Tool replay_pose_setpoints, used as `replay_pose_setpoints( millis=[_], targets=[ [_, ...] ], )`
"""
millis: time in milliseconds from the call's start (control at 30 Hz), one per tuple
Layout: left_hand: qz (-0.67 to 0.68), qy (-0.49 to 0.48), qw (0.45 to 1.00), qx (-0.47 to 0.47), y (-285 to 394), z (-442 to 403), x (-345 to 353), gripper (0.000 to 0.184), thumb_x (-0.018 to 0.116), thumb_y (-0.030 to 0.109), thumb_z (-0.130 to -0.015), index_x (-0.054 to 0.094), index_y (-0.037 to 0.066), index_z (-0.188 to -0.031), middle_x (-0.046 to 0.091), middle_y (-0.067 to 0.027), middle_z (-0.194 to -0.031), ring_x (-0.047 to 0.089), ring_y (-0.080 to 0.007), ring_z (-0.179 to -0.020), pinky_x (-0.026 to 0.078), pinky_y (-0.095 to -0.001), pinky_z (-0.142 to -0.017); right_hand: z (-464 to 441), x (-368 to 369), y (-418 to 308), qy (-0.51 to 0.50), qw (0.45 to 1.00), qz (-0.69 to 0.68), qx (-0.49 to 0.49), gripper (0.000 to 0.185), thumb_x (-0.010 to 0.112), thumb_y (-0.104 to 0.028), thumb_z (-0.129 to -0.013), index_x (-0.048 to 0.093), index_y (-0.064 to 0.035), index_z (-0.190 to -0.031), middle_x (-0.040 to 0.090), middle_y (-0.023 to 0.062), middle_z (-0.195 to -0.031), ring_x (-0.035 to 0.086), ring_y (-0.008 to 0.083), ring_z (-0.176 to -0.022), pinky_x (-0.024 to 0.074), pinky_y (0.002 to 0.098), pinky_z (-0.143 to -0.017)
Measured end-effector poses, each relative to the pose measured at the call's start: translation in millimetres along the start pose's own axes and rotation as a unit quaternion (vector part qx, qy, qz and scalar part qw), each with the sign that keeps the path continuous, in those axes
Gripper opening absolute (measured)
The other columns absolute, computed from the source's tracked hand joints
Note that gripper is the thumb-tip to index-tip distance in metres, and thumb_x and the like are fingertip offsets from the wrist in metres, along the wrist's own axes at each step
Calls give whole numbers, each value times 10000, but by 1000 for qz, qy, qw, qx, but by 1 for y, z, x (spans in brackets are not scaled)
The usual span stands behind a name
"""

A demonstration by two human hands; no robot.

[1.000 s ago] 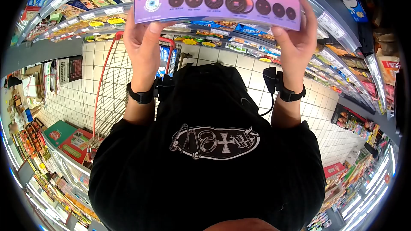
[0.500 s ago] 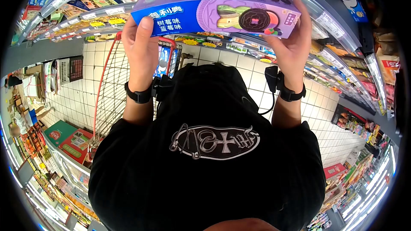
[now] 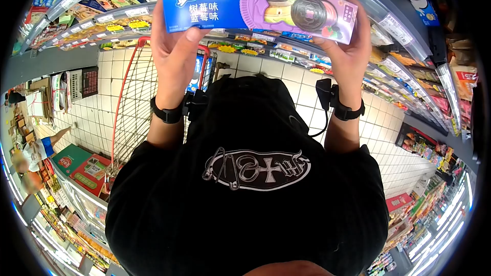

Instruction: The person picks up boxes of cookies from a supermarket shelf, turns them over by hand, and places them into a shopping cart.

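A long blue and purple box of sandwich cookies (image 3: 230, 10) is held up level before the shelves, its printed front turned toward me. My left hand (image 3: 176, 53) grips the blue end, thumb at the lower edge and fingers behind. At the purple end, my right hand (image 3: 353, 46) holds the box with the thumb low and the fingers around the far end. Most fingertips of both hands are hidden behind the box.
A wire shopping cart (image 3: 135, 97) with a red handle stands at my left, a blue package in it. Shelves with price labels (image 3: 391, 25) and snack packs curve around the front. Far left, a person in a white top (image 3: 36, 154) is near a green and red display box (image 3: 82, 168).
The box has tilted so its front faces me and its top face no longer shows. My left thumb has moved to the lower edge. The person at far left shows more.
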State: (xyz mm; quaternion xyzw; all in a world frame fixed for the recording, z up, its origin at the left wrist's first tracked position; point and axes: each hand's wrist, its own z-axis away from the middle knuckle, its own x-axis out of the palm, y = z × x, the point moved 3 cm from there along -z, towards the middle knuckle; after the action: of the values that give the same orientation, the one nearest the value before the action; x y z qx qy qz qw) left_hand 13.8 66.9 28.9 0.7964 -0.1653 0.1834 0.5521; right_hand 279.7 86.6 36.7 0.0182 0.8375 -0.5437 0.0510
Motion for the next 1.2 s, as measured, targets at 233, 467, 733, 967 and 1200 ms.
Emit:
replay_pose_setpoints(
  millis=[233,467,733,967,1200],
  targets=[
    [-13,-14,999,-36,-2,1,-13,743,673,50,-807,262,-14,-1423,484,-139,-1285,479,-221,-1213,388,-396,-1039,0,0,-1,-21,998,13,-54,799,739,45,-683,344,3,-1376,416,221,-1388,499,273,-1215,462,364,-989],
    [-93,-23,995,37,-2,-2,-9,644,542,30,-877,231,-18,-1439,346,-186,-1438,441,-259,-1266,378,-468,-1050,1,0,-2,-28,998,-18,-61,775,718,55,-700,345,6,-1378,389,236,-1404,489,287,-1227,469,377,-985],
    [-55,-2,997,46,-7,-2,-13,591,552,63,-894,291,-25,-1417,384,-185,-1414,469,-261,-1243,421,-474,-1015,5,3,-4,-24,997,15,-72,775,711,52,-724,326,-13,-1394,405,264,-1382,502,304,-1213,477,379,-974],
    [-37,7,999,35,-8,-2,-16,620,600,63,-878,299,-15,-1414,497,-176,-1292,529,-243,-1159,473,-431,-956,7,5,-7,-38,988,-51,-142,753,708,68,-739,352,-79,-1387,310,295,-1428,474,331,-1236,471,414,-975],
    [-62,41,995,62,-6,-4,-26,558,637,156,-884,407,-29,-1358,539,-118,-1246,549,-158,-1089,450,-306,-952,9,3,-6,-44,994,-20,-101,746,802,15,-666,448,-9,-1322,542,163,-1254,563,219,-1124,509,329,-926]
  ],
)
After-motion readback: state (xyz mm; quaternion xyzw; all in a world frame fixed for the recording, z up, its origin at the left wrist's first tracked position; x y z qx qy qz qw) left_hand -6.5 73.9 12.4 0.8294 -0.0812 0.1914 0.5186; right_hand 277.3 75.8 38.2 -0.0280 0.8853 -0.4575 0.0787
